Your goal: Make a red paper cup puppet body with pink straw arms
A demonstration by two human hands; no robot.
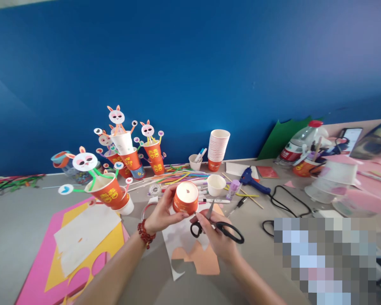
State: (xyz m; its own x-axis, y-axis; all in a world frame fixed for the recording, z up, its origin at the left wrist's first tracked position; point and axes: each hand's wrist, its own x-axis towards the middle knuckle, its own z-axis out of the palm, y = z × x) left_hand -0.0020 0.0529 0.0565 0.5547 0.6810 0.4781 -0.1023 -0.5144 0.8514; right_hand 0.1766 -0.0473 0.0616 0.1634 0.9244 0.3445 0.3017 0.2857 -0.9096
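My left hand (pixel 162 214) is wrapped round an orange paper cup (pixel 184 204), its white base turned up towards me. In the middle of that base shows a small dark mark, perhaps a hole. Black-handled scissors (pixel 228 231) are in my right hand (pixel 216 237), blades parted and pointing up, close beside the cup. The fingertips of my right hand are near the cup's lower edge; I cannot tell whether they touch it. Beneath both hands lie a white sheet (pixel 169 241) and a cut piece of orange paper (pixel 206 258).
Cups with rabbit-face figures (pixel 109 192) stand at the left, by pink and yellow paper (pixel 51 237). Behind my hands are a white cup (pixel 216 185), a glue stick (pixel 233 189) and a cup stack (pixel 218 146). A blue glue gun (pixel 255 181) with its cord lies right.
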